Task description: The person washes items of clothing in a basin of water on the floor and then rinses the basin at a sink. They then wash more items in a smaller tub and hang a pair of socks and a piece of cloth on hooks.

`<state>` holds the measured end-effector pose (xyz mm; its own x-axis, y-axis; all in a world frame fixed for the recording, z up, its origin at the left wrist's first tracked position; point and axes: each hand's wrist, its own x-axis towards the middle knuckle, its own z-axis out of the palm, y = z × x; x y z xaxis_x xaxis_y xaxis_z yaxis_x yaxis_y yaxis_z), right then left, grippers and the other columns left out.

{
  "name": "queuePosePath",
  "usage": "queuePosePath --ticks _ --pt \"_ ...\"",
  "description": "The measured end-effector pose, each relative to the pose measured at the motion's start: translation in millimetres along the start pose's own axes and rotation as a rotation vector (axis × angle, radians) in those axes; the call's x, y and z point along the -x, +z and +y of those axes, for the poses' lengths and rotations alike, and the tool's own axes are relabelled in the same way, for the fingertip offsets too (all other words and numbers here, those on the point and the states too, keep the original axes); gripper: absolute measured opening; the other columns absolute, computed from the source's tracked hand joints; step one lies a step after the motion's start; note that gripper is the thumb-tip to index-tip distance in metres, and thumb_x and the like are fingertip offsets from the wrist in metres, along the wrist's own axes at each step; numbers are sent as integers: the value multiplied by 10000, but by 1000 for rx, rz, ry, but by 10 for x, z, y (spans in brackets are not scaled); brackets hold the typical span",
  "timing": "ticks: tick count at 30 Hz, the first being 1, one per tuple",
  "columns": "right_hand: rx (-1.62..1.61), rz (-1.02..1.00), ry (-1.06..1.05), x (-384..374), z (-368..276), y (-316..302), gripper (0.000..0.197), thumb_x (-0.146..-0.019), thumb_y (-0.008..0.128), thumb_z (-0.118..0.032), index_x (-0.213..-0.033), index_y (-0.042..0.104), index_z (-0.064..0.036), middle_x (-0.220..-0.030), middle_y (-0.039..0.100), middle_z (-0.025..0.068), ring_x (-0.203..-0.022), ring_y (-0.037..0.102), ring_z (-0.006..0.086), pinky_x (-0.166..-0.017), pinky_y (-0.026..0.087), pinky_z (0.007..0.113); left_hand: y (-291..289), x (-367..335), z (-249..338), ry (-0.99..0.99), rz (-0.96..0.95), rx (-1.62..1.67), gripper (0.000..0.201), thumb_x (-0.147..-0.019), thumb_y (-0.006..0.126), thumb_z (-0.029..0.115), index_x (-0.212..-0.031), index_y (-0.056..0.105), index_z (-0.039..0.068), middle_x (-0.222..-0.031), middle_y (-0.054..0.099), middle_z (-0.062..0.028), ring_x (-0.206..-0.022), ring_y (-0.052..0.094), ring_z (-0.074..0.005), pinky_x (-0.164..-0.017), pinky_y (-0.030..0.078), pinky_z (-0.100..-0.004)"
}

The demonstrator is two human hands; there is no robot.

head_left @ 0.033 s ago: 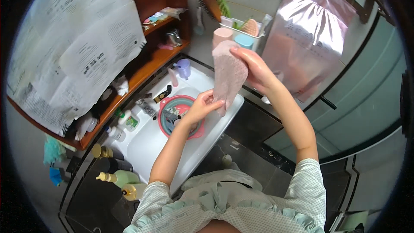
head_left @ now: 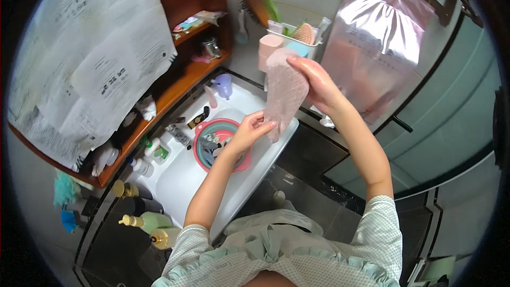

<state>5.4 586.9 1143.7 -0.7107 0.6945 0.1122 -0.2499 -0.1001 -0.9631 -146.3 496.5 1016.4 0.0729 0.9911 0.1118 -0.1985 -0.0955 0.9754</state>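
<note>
A damp-looking, pale pink sock [head_left: 284,87] hangs stretched between my two hands, in front of the sink's far right corner. High up, my right hand [head_left: 319,82] is closed on its wide upper part, thumb on the near face and the other fingers mostly hidden behind. Lower down, my left hand [head_left: 249,134] pinches the narrow bottom end between thumb and fingers. Just beneath and left of that hand, a pink-rimmed basin [head_left: 200,154] sits in the white sink [head_left: 178,180], holding grey and whitish cloth pieces [head_left: 215,143] under water, partly covered by my forearm.
Several bottles [head_left: 154,223] stand along the sink's left side. A purple cup [head_left: 224,86] is at its back corner. Behind my right hand, a wall rack [head_left: 297,34] holds combs and cups. Paper sheets [head_left: 95,64] cover the cabinet; a glass shower door [head_left: 451,122] curves at right.
The surroundings have shifted slightly left in view. The sock sits a little farther right against the rack, and both hands keep the same hold.
</note>
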Motion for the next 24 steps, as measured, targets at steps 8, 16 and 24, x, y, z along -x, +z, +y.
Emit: queuePosePath --ticks 8,16,24 --pt "-24 368 -260 572 -263 -477 292 -854 512 -241 -1057 524 -30 -942 563 14 -865 522 94 -759 409 229 430 -158 -4 101 111 551 211 -879 467 183 -1023 479 29 -1011 558 -82 -928 553 -170 -817 460 -321" --pt "112 578 -373 1047 -395 -837 269 -867 502 -241 -1037 555 -39 -874 568 -17 -763 495 50 -709 407 210 791 -251 341 79 -62 946 362 -896 428 193 -1186 392 -20 -1192 466 -129 -1112 438 -231 -987 314 -356" --pt "-63 527 -414 1563 -565 -1043 264 -878 481 -219 -1012 535 1 -952 574 45 -883 539 108 -795 428 257 1351 -332 334 -36 130 1029 230 -860 511 215 -1008 515 39 -939 593 -53 -824 587 -160 -700 506 -278"
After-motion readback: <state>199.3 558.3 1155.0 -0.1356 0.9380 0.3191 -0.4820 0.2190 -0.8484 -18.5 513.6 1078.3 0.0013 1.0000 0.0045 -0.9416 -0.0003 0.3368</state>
